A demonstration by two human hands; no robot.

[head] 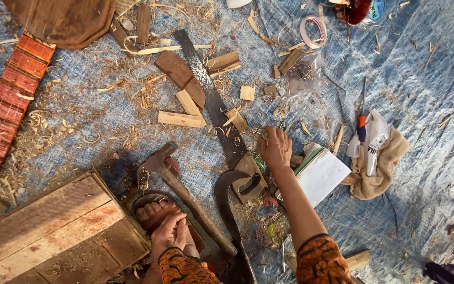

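Right at the middle of the frame, the right hand (276,148) is down among the wood chips (237,118) on the blue tarp (421,79), just beside the handsaw (214,105), a long dark blade with a rusty, toothed edge running from upper centre down to its wooden handle (248,179). The fingers are curled and bunched, tips pressed into the litter of pale offcuts and shavings; whether they pinch a piece I cannot tell. The forearm stretches up from the lower right in an orange patterned sleeve (319,260), wrist straight, back of the hand facing the camera. Low in the frame, the left hand (170,231) rests with fingers loosely closed over a sandalled foot (151,210), its wrist bent. Between the two arms lie a hammer (177,184) with a long wooden shaft and a curved dark sickle blade (227,205). Just right of the reaching hand sits a white notebook (321,176), and a brown cloth (382,163) beyond it.
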